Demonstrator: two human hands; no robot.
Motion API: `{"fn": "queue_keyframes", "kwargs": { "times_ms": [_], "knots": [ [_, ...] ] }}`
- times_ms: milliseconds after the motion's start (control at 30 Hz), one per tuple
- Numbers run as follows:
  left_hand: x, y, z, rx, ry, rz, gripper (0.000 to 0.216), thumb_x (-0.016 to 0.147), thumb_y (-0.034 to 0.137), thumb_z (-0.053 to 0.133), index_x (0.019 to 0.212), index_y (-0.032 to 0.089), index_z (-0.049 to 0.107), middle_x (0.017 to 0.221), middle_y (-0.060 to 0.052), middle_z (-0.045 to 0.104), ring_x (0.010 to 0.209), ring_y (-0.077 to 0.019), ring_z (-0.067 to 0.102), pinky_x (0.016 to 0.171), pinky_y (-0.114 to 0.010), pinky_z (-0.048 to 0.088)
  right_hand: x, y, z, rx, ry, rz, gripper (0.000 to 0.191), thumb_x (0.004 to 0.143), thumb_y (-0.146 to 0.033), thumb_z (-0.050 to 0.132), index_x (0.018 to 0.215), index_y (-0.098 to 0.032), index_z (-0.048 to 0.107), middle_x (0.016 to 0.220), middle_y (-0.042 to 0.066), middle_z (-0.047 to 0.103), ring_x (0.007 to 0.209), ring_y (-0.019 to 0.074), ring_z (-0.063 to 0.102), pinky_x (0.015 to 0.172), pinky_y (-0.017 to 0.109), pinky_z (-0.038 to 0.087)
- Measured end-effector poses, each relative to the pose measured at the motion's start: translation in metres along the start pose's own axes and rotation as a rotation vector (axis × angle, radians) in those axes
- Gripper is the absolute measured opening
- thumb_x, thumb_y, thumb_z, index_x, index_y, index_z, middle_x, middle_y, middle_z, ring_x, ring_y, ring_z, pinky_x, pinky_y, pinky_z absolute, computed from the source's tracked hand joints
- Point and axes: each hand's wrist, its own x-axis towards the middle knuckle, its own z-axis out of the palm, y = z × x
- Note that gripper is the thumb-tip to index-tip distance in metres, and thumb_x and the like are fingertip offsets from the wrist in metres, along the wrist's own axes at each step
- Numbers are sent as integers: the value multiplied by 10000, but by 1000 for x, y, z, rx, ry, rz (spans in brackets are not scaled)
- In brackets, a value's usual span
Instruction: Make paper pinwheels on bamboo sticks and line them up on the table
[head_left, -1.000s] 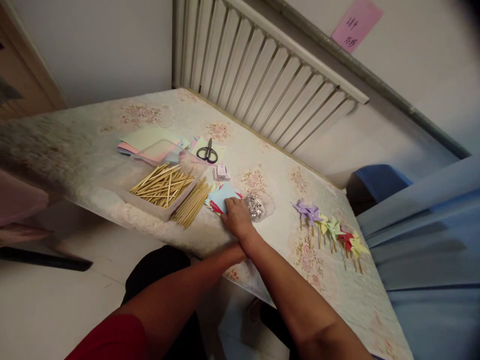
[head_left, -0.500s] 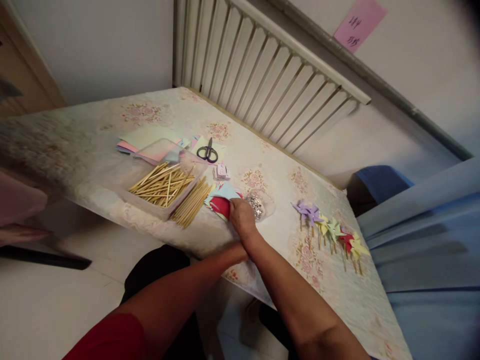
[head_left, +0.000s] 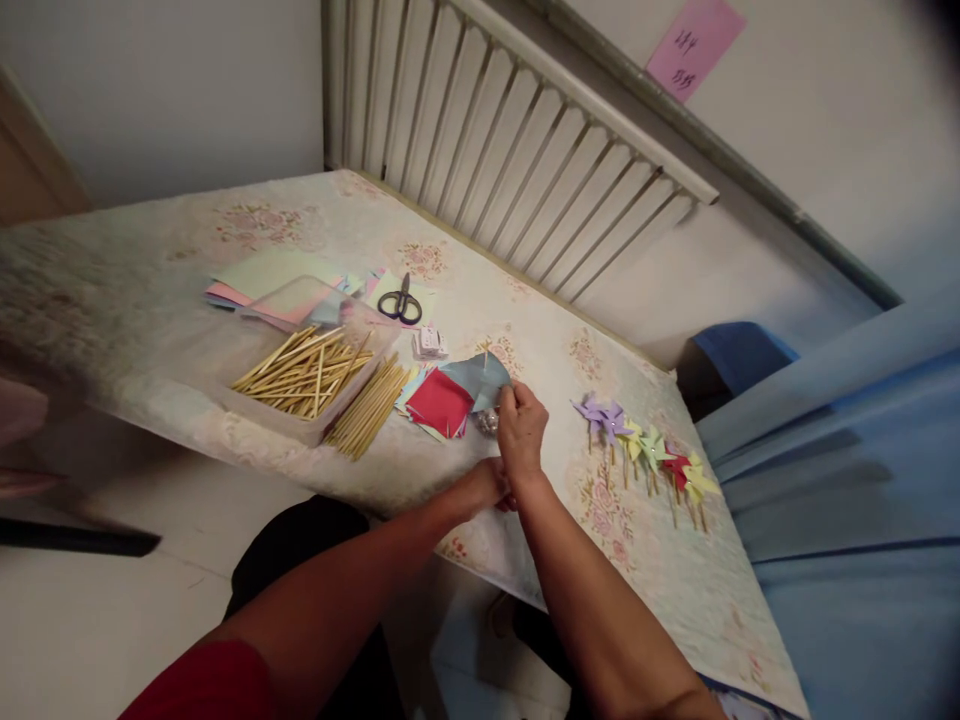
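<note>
My right hand (head_left: 521, 425) is raised a little off the table (head_left: 150, 300), its fingers pinched on a blue paper square (head_left: 480, 378) that it lifts by one corner. Under that sheet lies a red paper square (head_left: 439, 402) on top of a small stack of coloured sheets. My left hand (head_left: 484, 487) rests at the table's near edge, mostly hidden behind my right wrist, so its fingers cannot be made out. A clear bag of shiny small pieces (head_left: 489, 421) lies just under my right hand.
A clear tray of wooden sticks (head_left: 304, 372) stands left, more sticks (head_left: 371, 405) loose beside it. Scissors (head_left: 400, 301) and pastel paper sheets (head_left: 262, 280) lie behind. A row of finished paper pinwheels (head_left: 649, 450) lies right. A radiator (head_left: 510, 150) lines the wall.
My right hand has lifted from the paper stack and moved right, peeling the blue sheet up; the red sheet below now shows fully. The view has shifted slightly left.
</note>
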Motion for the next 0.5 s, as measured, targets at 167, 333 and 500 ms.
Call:
{"fn": "queue_keyframes", "kwargs": {
  "times_ms": [167,333,500],
  "knots": [
    [4,4,-8,-261,30,-39,206,859,337,583,848,132,599,759,-68,682,707,-185,674,706,-312,490,-9,21,-40,332,-47,274,228,816,-376,525,713,-188,604,580,-61,501,548,119,496,536,233,407],
    [7,16,-7,-452,121,-95,196,881,293,534,954,136,625,847,-96,719,748,-192,694,742,-312,519,-36,50,-75,591,9,533,226,697,-394,656,727,-177,598,582,-72,523,479,86,467,477,219,446],
    [9,12,-3,-350,131,-61,404,951,498,425,941,136,604,830,-126,719,691,-193,681,690,-325,540,-72,82,-94,645,104,798,172,665,-303,680,742,-170,604,583,-62,549,441,75,485,420,194,466]
  ]
}}
